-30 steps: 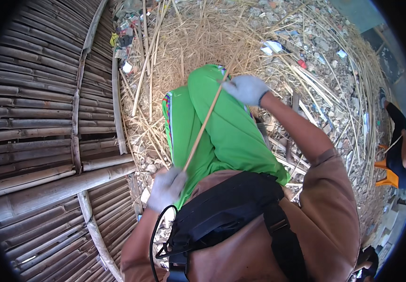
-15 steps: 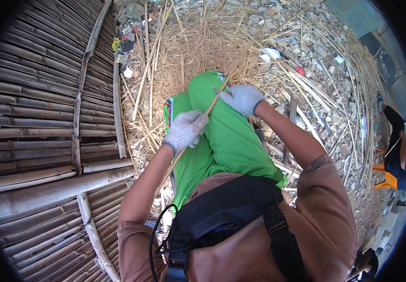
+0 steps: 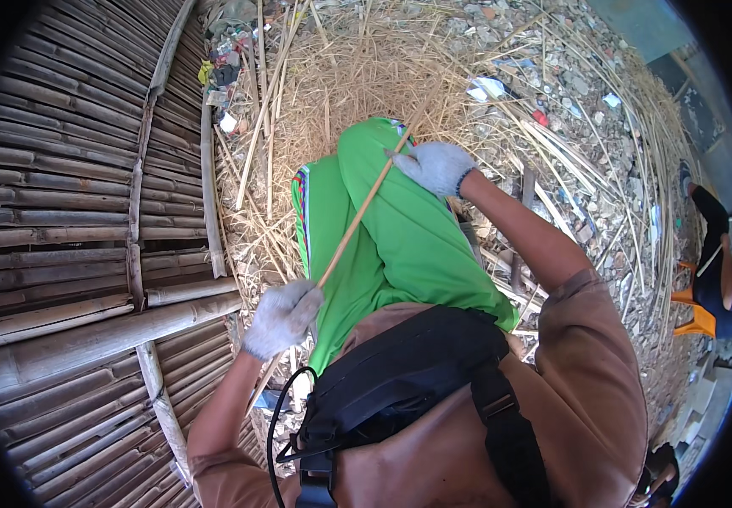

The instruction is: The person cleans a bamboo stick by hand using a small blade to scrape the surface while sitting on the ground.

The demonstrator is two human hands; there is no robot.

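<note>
A long, thin bamboo strip [image 3: 354, 222] runs slantwise over my lap, from the straw beyond my knees down past my left hip. Its lower end passes beneath my left hand [image 3: 283, 318], gloved in white knit, whose fingers are wrapped round it beside my left thigh. Farther up, near the right knee, my right hand [image 3: 436, 168] wears a matching glove and pinches the strip between thumb and fingers. A small dark tip shows at those fingertips; I cannot make out what it is. Under the strip are my legs in green trousers [image 3: 421, 229].
A bamboo-slat wall [image 3: 52, 195] stands close on my left. Straw shavings [image 3: 374, 76] cover the ground ahead, with split bamboo strips [image 3: 565, 157] and rubble to the right. A black bag [image 3: 408, 364] lies across my waist. At far right a person sits by an orange chair [image 3: 695, 320].
My left hand has slid down along the strip toward my left hip, away from the right hand. The right hand has stayed near the right knee.
</note>
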